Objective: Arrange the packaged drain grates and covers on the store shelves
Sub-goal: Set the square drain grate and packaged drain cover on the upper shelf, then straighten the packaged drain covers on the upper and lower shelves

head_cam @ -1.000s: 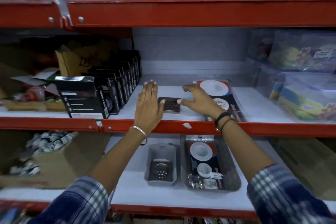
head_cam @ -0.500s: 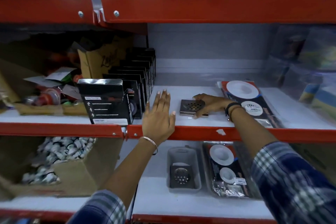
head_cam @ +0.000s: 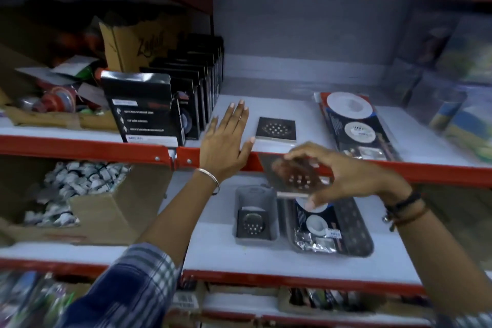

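Observation:
A square perforated drain grate (head_cam: 276, 128) lies flat on the white middle shelf (head_cam: 292, 112). My left hand (head_cam: 225, 141) rests open on that shelf's red front edge, just left of the grate. My right hand (head_cam: 343, 170) holds a second square drain grate (head_cam: 298, 177) in front of the shelf edge, tilted and blurred. A packaged set of round white covers (head_cam: 351, 120) lies on the middle shelf to the right. On the lower shelf a small grey tray (head_cam: 241, 214) holds another grate, and a long tray (head_cam: 358, 224) holds a second covers pack.
Black boxes (head_cam: 159, 109) stand in a row at the left of the middle shelf, beside a cluttered cardboard tray (head_cam: 53, 117). A cardboard box of white fittings (head_cam: 80, 194) sits lower left. Clear plastic-wrapped goods (head_cam: 452, 93) fill the right end.
My right hand has left the grate on the middle shelf, dropped below the shelf edge and now holds another grate. My left hand has stayed put. The view has moved closer.

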Motion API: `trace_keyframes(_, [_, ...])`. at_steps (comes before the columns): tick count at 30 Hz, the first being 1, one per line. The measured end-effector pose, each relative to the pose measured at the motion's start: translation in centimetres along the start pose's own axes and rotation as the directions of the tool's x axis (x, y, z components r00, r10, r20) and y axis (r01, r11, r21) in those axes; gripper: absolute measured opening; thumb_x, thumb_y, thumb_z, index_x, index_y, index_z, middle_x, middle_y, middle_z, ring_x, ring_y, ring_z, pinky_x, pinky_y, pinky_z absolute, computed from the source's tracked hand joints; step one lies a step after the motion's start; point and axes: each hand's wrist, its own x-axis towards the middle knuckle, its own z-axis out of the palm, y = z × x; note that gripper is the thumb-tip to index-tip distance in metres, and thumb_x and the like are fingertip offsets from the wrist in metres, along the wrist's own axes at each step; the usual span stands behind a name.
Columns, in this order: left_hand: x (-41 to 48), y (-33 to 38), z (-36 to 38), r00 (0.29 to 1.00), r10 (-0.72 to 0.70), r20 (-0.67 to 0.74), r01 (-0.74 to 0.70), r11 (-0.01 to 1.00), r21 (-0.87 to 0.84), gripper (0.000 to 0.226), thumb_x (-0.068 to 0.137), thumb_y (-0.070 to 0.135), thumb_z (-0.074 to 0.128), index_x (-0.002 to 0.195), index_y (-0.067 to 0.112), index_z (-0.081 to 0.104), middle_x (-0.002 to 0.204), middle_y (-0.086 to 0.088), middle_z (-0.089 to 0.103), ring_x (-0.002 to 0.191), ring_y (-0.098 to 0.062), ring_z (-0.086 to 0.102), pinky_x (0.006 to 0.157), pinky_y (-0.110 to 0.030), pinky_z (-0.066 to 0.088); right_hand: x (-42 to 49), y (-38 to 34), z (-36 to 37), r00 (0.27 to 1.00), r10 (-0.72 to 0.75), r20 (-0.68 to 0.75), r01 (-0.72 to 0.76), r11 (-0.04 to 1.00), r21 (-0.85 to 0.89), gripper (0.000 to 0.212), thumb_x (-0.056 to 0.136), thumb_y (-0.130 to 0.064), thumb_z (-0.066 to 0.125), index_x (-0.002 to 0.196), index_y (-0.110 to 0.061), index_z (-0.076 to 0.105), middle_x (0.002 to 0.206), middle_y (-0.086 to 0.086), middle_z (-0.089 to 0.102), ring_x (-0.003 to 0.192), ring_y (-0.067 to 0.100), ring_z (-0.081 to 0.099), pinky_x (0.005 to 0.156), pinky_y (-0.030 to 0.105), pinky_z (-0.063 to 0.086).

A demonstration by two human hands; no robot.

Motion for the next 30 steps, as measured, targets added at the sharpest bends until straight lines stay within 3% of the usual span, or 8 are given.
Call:
trace_keyframes(3, [-0.1,0.1,0.2,0.999,-0.033,-0.021,0.033,0.999,-0.014,0.065,0.092,0.043,0.023,0.149,0.013,0.011,0.159,-0.004,0.012,0.147,-0.018,0.008,0.120,-0.044,0.011,0.3,2.2,4.5,0.984,0.089,0.152,-0.086,0.996,-0.026,0.080,0.061,-0.041,0.083,0.130,-0.032,0.044,0.132,-0.019,0.042,0.120,-0.004,0.042,0.100,0.007,0.031])
trace_keyframes(5, [0.0,0.3,0.4,0.997,-0.064,-0.049,0.063,0.998,-0.021,0.065,0.092,0.042,0.022,0.149,0.013,0.011,0.159,-0.005,0.013,0.147,-0.019,0.009,0.120,-0.045,0.012,2.4,4.9,7.3,0.973,0.149,0.177,-0.141,0.988,-0.057,0.071,0.062,-0.036,0.085,0.122,-0.019,0.052,0.121,-0.002,0.052,0.111,0.013,0.051,0.098,0.022,0.041])
trace_keyframes(7, [0.2,0.3,0.5,0.994,-0.081,-0.067,0.080,0.997,-0.025,0.066,0.091,0.042,0.023,0.149,0.012,0.013,0.159,-0.006,0.015,0.147,-0.020,0.011,0.120,-0.045,0.014,5.4,8.1,9.9,0.964,0.197,0.176,-0.178,0.977,-0.117,0.057,0.054,-0.044,0.083,0.101,-0.029,0.055,0.106,0.004,0.056,0.097,0.023,0.055,0.089,0.037,0.048])
trace_keyframes(9, [0.3,0.2,0.8,0.993,-0.081,-0.088,0.080,0.997,-0.014,0.065,0.091,0.042,0.024,0.149,0.012,0.014,0.159,-0.006,0.015,0.147,-0.020,0.011,0.120,-0.045,0.013,8.8,11.0,11.8,0.954,0.262,0.148,-0.242,0.961,-0.136,0.054,0.049,-0.045,0.081,0.092,-0.038,0.050,0.101,-0.001,0.057,0.092,0.021,0.057,0.077,0.031,0.048])
trace_keyframes(11, [0.5,-0.1,1.2,0.991,-0.081,-0.105,0.081,0.997,-0.002,0.066,0.090,0.041,0.025,0.148,0.011,0.015,0.158,-0.007,0.017,0.147,-0.022,0.012,0.119,-0.045,0.012,12.3,13.0,13.4,0.938,0.315,0.142,-0.293,0.943,-0.156,0.065,0.052,-0.042,0.080,0.108,-0.029,0.049,0.108,-0.002,0.057,0.098,0.021,0.056,0.076,0.028,0.046])
trace_keyframes(15, [0.7,-0.1,1.6,0.987,-0.105,-0.125,0.108,0.994,0.012,0.068,0.087,0.041,0.028,0.148,0.011,0.017,0.158,-0.008,0.018,0.147,-0.022,0.013,0.119,-0.044,0.011,17.3,15.6,16.5,0.882,0.418,0.218,-0.357,0.894,-0.271,0.104,0.063,-0.041,0.079,0.145,-0.014,0.022,0.153,0.010,0.027,0.138,0.029,0.030,0.110,0.037,0.033])
trace_keyframes(23, [0.8,0.0,1.6,0.987,-0.120,-0.108,0.124,0.992,0.030,0.071,0.085,0.041,0.030,0.148,0.012,0.018,0.158,-0.006,0.019,0.147,-0.023,0.013,0.118,-0.045,0.010,18.6,17.3,19.6,0.866,0.489,0.104,-0.415,0.819,-0.396,0.106,0.064,-0.028,0.082,0.144,-0.003,0.016,0.152,0.019,0.020,0.138,0.037,0.027,0.111,0.042,0.034])
trace_keyframes(30, [0.6,0.2,0.9,0.987,-0.135,-0.083,0.137,0.990,0.019,0.072,0.083,0.040,0.031,0.148,0.013,0.018,0.158,-0.006,0.019,0.147,-0.023,0.013,0.118,-0.047,0.011,13.8,11.5,16.0,0.938,0.347,-0.017,-0.344,0.921,-0.185,0.076,0.074,-0.035,0.073,0.136,-0.012,0.037,0.142,0.009,0.044,0.127,0.028,0.045,0.104,0.038,0.042])
